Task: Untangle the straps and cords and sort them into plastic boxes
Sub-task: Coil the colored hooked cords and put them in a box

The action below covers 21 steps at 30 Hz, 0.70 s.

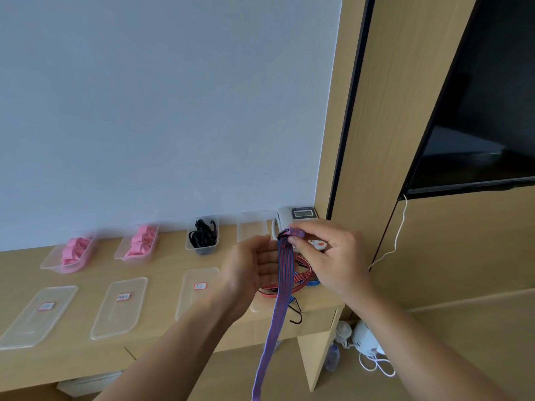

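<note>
Already sorted: three boxes [202,250] filled.
Left: tangle [301,275] on desk [162,257].
Grip: right hand [327,256] pinches strap [282,287]; left hand [252,267] open.

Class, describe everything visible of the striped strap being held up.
The strap is a flat, woven-looking band with red and blue lengthwise stripes. Its top end is folded over and pinched by the right hand. It hangs down past the desk edge, out of frame. The left hand is open beside it; contact unclear.
</note>
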Each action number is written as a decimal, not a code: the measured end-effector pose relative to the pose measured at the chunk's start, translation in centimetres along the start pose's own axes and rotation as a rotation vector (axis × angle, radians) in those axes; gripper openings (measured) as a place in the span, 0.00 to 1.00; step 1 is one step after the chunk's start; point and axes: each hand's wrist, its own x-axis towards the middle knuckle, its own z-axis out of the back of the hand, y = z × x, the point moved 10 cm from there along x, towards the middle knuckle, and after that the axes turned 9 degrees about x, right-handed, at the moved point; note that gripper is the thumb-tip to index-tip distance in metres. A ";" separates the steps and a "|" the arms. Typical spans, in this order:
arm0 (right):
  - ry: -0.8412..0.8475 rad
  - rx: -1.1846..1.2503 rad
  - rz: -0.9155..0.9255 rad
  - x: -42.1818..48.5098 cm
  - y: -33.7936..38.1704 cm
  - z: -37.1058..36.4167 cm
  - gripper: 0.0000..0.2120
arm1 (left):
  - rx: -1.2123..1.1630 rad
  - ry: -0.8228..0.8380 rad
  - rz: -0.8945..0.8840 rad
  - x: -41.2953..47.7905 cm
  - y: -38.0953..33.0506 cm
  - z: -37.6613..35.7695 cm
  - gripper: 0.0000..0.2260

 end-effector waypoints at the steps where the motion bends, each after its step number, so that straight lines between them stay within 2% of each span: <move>1: -0.006 -0.019 0.042 -0.3 0.4 0.0 0.08 | -0.063 0.024 0.014 0.1 0.0 -0.2 0.18; 6: -0.007 -0.125 0.185 -2.1 1.3 -0.5 0.19 | 0.013 0.098 -0.107 0.2 -1.2 -0.5 0.13; 12: 0.179 -0.256 0.338 -3.1 2.1 -2.3 0.15 | 0.025 0.123 -0.136 0.3 -1.6 0.0 0.09; 19: 0.307 -0.291 0.309 -3.8 2.3 -3.5 0.13 | 0.031 0.144 -0.178 0.2 -2.5 0.0 0.10; 21: 0.268 -0.238 0.283 -3.3 2.6 -3.2 0.09 | 0.050 0.138 -0.180 0.1 -2.4 0.0 0.10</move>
